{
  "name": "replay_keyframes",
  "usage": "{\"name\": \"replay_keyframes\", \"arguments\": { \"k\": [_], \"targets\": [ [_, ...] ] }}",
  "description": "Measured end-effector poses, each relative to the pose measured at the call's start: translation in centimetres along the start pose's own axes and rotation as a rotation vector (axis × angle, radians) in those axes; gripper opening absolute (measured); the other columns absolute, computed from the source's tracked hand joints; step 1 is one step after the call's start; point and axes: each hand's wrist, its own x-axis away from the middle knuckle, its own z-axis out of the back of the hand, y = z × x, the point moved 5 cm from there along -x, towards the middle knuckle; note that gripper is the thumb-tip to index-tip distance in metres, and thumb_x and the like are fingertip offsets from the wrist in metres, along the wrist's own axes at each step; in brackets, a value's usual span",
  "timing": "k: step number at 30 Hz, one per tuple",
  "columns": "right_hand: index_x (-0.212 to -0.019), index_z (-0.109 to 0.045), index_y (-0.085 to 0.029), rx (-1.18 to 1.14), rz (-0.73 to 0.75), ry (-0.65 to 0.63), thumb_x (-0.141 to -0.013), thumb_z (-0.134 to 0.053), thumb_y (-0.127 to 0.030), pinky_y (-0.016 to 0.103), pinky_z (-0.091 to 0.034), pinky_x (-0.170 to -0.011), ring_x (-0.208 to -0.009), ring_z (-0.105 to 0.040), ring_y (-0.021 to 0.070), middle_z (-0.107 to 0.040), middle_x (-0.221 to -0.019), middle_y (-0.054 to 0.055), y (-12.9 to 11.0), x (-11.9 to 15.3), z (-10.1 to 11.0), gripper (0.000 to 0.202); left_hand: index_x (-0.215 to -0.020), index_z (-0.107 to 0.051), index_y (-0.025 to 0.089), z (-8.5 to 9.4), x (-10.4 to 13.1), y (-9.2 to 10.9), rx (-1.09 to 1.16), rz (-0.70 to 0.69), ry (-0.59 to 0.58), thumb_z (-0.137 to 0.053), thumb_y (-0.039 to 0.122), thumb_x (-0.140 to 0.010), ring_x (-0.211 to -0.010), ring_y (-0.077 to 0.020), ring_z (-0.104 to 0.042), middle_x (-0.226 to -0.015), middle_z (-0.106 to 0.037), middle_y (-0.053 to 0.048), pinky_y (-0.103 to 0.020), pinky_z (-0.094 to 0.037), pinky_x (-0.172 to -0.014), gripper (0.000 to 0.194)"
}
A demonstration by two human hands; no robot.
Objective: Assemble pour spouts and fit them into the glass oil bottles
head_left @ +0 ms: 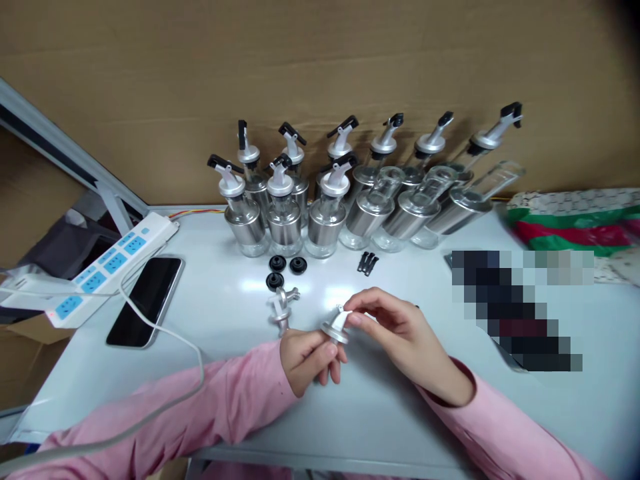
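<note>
We are pinching a small silver metal pourer spout between our left hand and right hand, best keeping it steady above the white counter.

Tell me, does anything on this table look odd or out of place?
Mostly tidy. One spout lies tipped over on the table beside three loose black rings, left of the hands. The bottles stand upright in rows; nothing looks spilled or broken.
</note>
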Motion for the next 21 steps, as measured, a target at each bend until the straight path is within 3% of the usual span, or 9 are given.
{"name": "replay_keyframes", "arguments": {
  "k": [3, 6, 9, 13, 17, 21],
  "targets": [
    [-0.091, -0.064, -0.021, 0.219, 0.108, -0.054, -0.087, -0.058, -0.031, 0.026, -0.052, -0.071, -0.076, -0.066, 0.0161, -0.070, -0.084, 0.004, -0.8, -0.1, 0.4, 0.013, -0.078, -0.060, 0.011, -0.2, 0.0, 0.0, -0.030, 0.059, -0.012, -0.038, 0.057, -0.089, -0.042, -0.0066, -0.047, -0.055, -0.061, -0.003, -0.017, -0.041, -0.046, 0.052],
    [-0.095, -0.064, -0.020, 0.535, 0.232, -0.125, -0.087, -0.056, -0.033, 0.029, -0.051, -0.071, -0.077, -0.066, 0.0190, -0.072, -0.088, 0.006, -1.9, -0.5, 2.4, 0.017, -0.076, -0.058, 0.012, -0.2, 0.0, 0.2, -0.018, 0.085, -0.002, -0.038, 0.053, -0.090, -0.042, -0.0064, -0.046, -0.054, -0.061, -0.003, -0.017, -0.039, -0.045, 0.047],
    [-0.085, -0.065, -0.021, 0.781, 0.156, -0.046, -0.088, -0.051, -0.035, 0.030, -0.050, -0.066, -0.069, -0.066, 0.0197, -0.072, -0.082, 0.006, -1.5, -1.2, 6.7, 0.021, -0.078, -0.056, 0.012, -0.3, -0.1, 0.0, 0.008, 0.071, 0.010, -0.037, 0.055, -0.090, -0.041, -0.0063, -0.045, -0.055, -0.060, -0.002, -0.017, -0.038, -0.044, 0.049],
    [-0.073, -0.067, -0.023, 0.933, -0.039, -0.070, -0.079, -0.061, -0.030, 0.030, -0.048, -0.057, -0.056, -0.063, 0.0185, -0.071, -0.068, 0.002, 1.5, -1.1, 10.8, 0.012, -0.079, -0.056, 0.011, -0.4, -0.2, -0.4, 0.015, 0.062, 0.003, -0.035, 0.058, -0.089, -0.040, -0.0063, -0.044, -0.055, -0.059, -0.002, -0.017, -0.037, -0.043, 0.052],
    [-0.069, -0.069, -0.023, 0.908, -0.120, -0.106, -0.070, -0.071, -0.029, 0.029, -0.047, -0.052, -0.052, -0.064, 0.0198, -0.070, -0.060, 0.001, 3.6, -0.5, 11.2, 0.006, -0.079, -0.057, 0.011, -0.3, -0.1, 0.1, 0.001, 0.071, 0.017, -0.037, 0.055, -0.089, -0.042, -0.0065, -0.045, -0.054, -0.058, -0.002, -0.018, -0.037, -0.044, 0.049],
    [-0.069, -0.068, -0.023, 0.907, -0.089, -0.080, -0.072, -0.067, -0.024, 0.030, -0.046, -0.051, -0.052, -0.064, 0.0207, -0.071, -0.061, 0.002, 3.2, -0.8, 10.2, 0.003, -0.078, -0.057, 0.012, -0.3, -0.1, 0.7, -0.002, 0.083, 0.024, -0.040, 0.053, -0.089, -0.042, -0.0066, -0.045, -0.055, -0.058, -0.002, -0.018, -0.038, -0.045, 0.046]
  ]
}}
